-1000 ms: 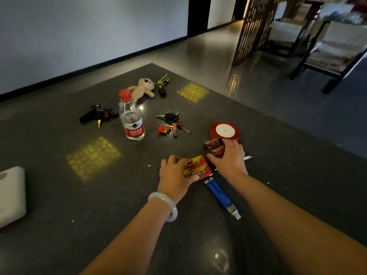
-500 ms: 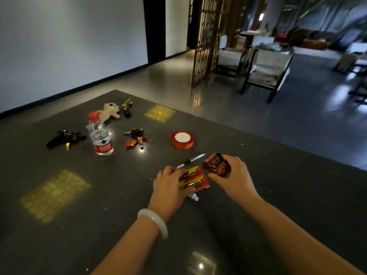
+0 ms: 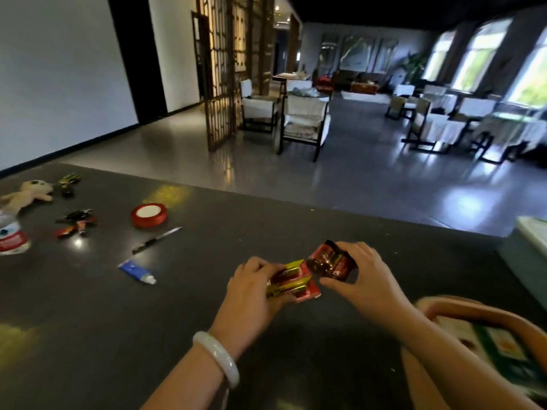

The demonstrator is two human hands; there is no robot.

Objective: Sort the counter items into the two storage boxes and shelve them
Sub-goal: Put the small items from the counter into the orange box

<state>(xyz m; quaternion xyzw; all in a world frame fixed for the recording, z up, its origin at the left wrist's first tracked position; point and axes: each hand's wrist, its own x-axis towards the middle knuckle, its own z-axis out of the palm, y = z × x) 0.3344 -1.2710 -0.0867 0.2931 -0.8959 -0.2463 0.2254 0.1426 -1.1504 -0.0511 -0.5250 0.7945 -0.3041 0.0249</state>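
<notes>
Above the dark worktop (image 3: 296, 238), the left hand (image 3: 251, 294) has its fingers curled round a red-and-yellow battery card (image 3: 293, 281), and the right hand (image 3: 367, 279) pinches a dark red battery pack (image 3: 330, 261) just beside it. The print on both packs and on the water bottle (image 3: 11, 236) label at the left edge is too blurred to read.

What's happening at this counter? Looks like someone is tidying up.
A person is gathering small things off a dark counter. The left hand holds a red and yellow pack, and the right hand holds a dark red bundle of batteries, both just above the counter. A basket-like container sits at the near right. A ribbon spool, a pen, a blue tube, keys and a plush toy lie unsorted to the left.
</notes>
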